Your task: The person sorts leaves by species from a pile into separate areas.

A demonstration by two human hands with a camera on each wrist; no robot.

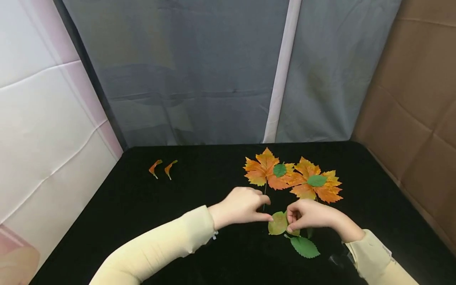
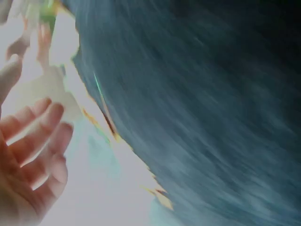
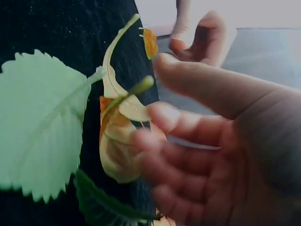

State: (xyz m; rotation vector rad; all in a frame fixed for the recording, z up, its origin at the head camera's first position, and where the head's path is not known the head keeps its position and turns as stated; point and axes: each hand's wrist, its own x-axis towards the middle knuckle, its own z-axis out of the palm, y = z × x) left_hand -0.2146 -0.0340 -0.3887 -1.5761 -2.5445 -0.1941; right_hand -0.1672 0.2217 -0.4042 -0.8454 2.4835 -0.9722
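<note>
1. Two hands meet over one yellow-green leaf [image 1: 278, 223] on the black surface [image 1: 199, 186]: the right hand [image 1: 308, 215] pinches it; the left hand [image 1: 242, 206] seemingly touches its edge, fingers relaxed.
2. Two orange maple leaves [image 1: 265, 170], each topped by one small green leaf [image 1: 279, 170].
3. Two orange slivers [image 1: 155, 168] lie far left.

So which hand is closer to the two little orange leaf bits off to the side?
Left. The left hand is right of the small orange leaf pieces, well apart from them; the right hand lies farther right still, pinching the yellow-green leaf.
</note>
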